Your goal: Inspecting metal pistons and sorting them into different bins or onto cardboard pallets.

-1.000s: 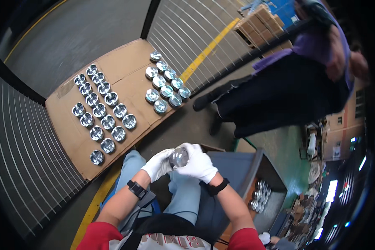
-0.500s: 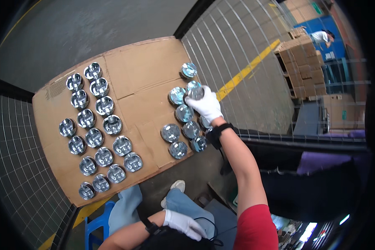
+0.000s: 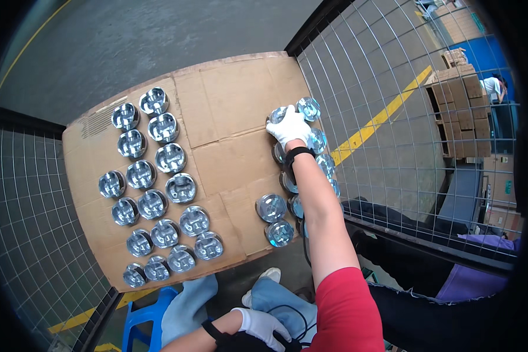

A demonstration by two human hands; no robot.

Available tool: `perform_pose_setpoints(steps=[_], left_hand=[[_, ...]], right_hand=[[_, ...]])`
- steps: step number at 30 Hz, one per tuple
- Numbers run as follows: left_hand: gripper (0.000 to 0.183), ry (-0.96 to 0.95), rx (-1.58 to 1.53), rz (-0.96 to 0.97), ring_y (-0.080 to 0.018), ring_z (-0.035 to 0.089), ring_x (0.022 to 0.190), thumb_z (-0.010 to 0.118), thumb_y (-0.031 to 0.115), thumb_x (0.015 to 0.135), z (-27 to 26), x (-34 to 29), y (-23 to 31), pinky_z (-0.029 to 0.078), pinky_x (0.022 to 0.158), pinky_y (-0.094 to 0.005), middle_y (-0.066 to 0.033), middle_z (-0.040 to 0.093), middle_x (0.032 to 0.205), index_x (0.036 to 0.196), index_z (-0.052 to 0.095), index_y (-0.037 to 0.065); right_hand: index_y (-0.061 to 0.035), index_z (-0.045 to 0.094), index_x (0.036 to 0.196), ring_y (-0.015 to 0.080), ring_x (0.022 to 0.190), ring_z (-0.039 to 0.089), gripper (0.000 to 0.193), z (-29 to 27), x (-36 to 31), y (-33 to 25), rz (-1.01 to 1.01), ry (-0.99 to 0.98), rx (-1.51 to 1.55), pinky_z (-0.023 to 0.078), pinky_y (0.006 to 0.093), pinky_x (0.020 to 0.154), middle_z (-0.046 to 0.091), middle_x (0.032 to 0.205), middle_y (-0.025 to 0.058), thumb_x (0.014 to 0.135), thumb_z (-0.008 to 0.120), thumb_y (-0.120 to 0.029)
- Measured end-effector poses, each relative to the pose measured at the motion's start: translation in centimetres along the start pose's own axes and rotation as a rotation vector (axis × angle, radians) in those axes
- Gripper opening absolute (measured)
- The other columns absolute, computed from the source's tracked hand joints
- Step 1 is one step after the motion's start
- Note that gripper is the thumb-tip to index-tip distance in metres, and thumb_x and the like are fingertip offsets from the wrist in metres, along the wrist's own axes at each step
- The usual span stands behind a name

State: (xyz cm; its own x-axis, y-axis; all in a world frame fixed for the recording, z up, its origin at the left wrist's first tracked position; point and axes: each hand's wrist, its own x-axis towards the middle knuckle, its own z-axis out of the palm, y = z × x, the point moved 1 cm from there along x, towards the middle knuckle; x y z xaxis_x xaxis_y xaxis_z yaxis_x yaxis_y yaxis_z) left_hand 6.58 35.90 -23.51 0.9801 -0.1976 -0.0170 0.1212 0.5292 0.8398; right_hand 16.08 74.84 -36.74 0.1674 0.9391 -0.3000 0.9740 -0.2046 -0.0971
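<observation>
My right hand, in a white glove, is closed on a metal piston with its flat crown up, at the far end of the right-hand group. Beside it, to the right, stands another crown-up piston. More crown-up pistons, such as the near one, line up toward me, some partly hidden under my right forearm. My left hand, also gloved, rests low by my lap with its fingers lying extended over something dark. It has no visible object in its grasp.
A cardboard sheet covers the table. On its left stand several pistons with hollow undersides up. Wire mesh panels rise left and right. A blue stool is below. Stacked cartons and a person are beyond the right mesh.
My right hand has carried the piston leftward and away from me, from above the right column to the far end of the column beside it. The view has shifted. My left hand stays low.
</observation>
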Motion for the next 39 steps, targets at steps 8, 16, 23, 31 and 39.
perform_pose_setpoints(steps=[8,16,23,31,39], left_hand=[[0.063,-0.032,-0.062,-0.046,-0.0271,0.060,0.120,0.072,0.048,0.087,-0.2,2.3,-1.3,0.044,0.103,-0.0332,-0.0133,0.065,0.129,0.133,0.061,0.007],[0.063,0.027,0.089,-0.150,-0.0288,0.063,0.113,0.073,0.047,0.086,-0.2,2.7,-1.7,0.048,0.096,-0.0334,-0.0160,0.067,0.124,0.134,0.060,0.008],[0.072,-0.021,0.059,-0.130,-0.0303,0.063,0.113,0.071,0.052,0.086,-0.4,3.5,-2.2,0.048,0.097,-0.0345,-0.0195,0.064,0.128,0.140,0.054,0.007],[0.075,-0.064,0.006,-0.182,-0.0293,0.062,0.113,0.072,0.053,0.085,-0.2,3.3,-1.8,0.048,0.097,-0.0338,-0.0194,0.064,0.127,0.139,0.054,0.005],[0.072,-0.051,-0.019,-0.191,-0.0246,0.064,0.109,0.073,0.050,0.086,-0.6,4.0,-1.1,0.050,0.094,-0.0337,-0.0177,0.067,0.120,0.138,0.055,0.004]], right_hand=[[-0.0141,0.063,0.116,0.0316,0.119,0.054,0.041,-2.3,-1.5,1.5,-0.152,-0.105,0.085,0.047,0.0438,0.097,0.060,0.122,0.0100,0.089,0.060,-0.044],[0.0005,0.045,0.141,0.0404,0.118,0.055,0.067,0.0,-13.1,10.4,-0.446,0.299,0.336,0.046,0.0448,0.101,0.056,0.128,0.0254,0.088,0.071,-0.032],[-0.0017,0.038,0.148,0.0468,0.125,0.050,0.088,4.7,-29.0,16.1,-0.112,0.092,0.310,0.045,0.0505,0.102,0.046,0.138,0.0296,0.082,0.075,-0.047],[-0.0036,0.036,0.149,0.0433,0.129,0.049,0.105,5.8,-32.9,16.0,0.101,-0.061,0.315,0.046,0.0481,0.102,0.042,0.143,0.0254,0.071,0.080,-0.058],[-0.0057,0.031,0.152,0.0443,0.131,0.047,0.106,5.5,-31.5,15.2,0.097,-0.056,0.400,0.046,0.0490,0.103,0.038,0.148,0.0245,0.072,0.080,-0.056]])
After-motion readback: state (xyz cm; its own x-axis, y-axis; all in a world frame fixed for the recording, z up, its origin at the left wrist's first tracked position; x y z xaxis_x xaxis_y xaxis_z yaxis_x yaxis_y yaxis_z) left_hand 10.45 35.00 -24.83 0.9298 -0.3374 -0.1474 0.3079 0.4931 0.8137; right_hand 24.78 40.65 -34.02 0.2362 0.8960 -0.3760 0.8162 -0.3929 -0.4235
